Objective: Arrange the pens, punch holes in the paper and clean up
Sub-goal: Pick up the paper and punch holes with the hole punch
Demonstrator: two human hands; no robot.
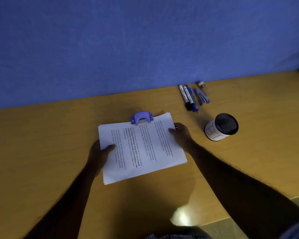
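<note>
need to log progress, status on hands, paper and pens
Left hand and right hand grip paper stack, far edge at hole punch. Pens loose beside mesh cup. Nothing blocking.

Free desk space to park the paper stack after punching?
Bare desk left of the paper stack, and in front toward the near edge. Crowded at right: pens, stapler, mesh pen cup.

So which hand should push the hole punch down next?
Probably the right hand: it holds the paper stack at its far corner, nearer the hole punch. The left hand can steady the nearer edge.
</note>
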